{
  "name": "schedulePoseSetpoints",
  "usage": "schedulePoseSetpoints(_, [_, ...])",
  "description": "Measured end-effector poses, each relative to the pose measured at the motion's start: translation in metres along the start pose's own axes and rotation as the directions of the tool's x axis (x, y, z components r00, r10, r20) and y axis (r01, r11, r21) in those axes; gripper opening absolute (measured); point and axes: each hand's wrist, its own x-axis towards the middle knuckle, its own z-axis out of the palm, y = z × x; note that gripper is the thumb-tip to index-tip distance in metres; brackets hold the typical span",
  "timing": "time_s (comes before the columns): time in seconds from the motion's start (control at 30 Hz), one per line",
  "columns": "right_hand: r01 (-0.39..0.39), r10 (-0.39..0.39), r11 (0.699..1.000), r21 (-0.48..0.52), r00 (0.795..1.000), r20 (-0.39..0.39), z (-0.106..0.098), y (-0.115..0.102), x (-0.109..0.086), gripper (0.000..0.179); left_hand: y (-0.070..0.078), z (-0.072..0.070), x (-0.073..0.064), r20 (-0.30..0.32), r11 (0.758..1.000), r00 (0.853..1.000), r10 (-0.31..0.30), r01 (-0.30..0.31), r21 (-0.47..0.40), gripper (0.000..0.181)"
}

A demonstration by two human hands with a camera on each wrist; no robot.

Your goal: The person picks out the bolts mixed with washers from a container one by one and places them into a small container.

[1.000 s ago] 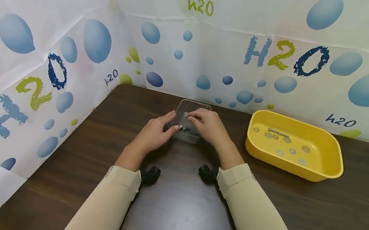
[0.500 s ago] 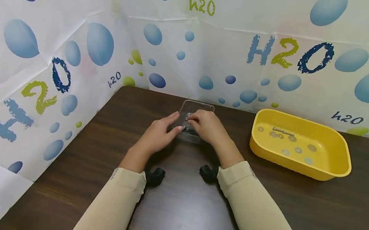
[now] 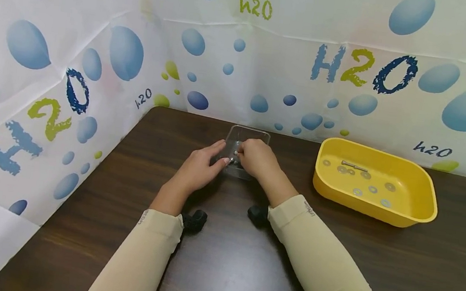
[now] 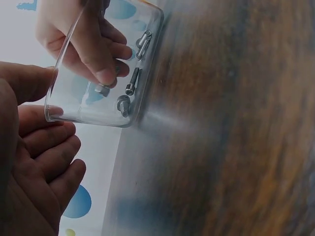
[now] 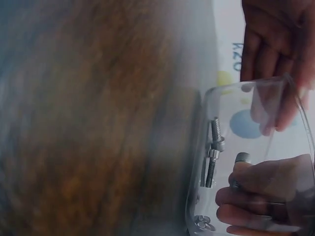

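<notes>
A clear plastic box (image 3: 245,174) stands near the back of the table, with several metal bolts inside. My left hand (image 3: 201,167) holds its left side, thumb at the rim and fingers along the outside wall. Reaching in from the right, my right hand (image 3: 259,160) pinches a silver bolt (image 4: 102,90) between thumb and fingers; its round head sticks out past the fingertips, and the rest is mostly hidden. Loose below it lie a threaded bolt (image 4: 133,81) and more bolts (image 5: 212,152). Small round metal pieces (image 5: 204,223) gather in a corner of the box.
To the right is a yellow tray (image 3: 374,207) holding several flat washers (image 3: 385,203) and a long bolt (image 3: 354,166). A white sheet printed with blue drops (image 3: 202,42) lines the back and left of the dark wooden table (image 3: 217,270).
My right hand has sunk a little deeper into the box and its fingers now point more downward over the bolt. The left hand keeps its place at the box; the view shifted slightly.
</notes>
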Motion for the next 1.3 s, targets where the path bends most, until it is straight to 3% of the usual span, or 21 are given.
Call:
schedulePoseSetpoints(0.3, [-0.059, 0.066, 0.991, -0.122, 0.996, 0.051, 0.000, -0.004, 0.006, 0.016, 0.000, -0.001, 0.000, -0.007, 1.000, 1.000, 0.011, -0.012, -0.001, 0.058])
schedulePoseSetpoints(0.7, [-0.072, 0.081, 0.986, -0.150, 0.995, 0.056, -0.001, -0.009, 0.007, 0.017, -0.001, -0.002, 0.001, -0.009, 1.000, 1.000, 0.017, -0.017, -0.001, 0.059])
schedulePoseSetpoints(0.93, [0.041, -0.040, 0.998, -0.036, 0.999, 0.032, -0.004, 0.003, 0.003, 0.022, 0.000, 0.000, 0.002, -0.009, 1.000, 1.000, 0.023, -0.023, -0.001, 0.059])
schedulePoseSetpoints(1.13, [0.167, -0.167, 0.985, 0.049, 0.986, -0.020, -0.017, 0.012, -0.007, 0.025, 0.004, 0.001, 0.002, -0.027, 0.999, 0.999, 0.027, -0.026, 0.021, 0.059])
schedulePoseSetpoints(1.3, [0.176, -0.174, 0.982, 0.065, 0.984, -0.039, -0.035, 0.017, -0.019, 0.024, 0.004, 0.000, 0.002, -0.026, 0.999, 1.000, 0.001, 0.000, 0.035, 0.060])
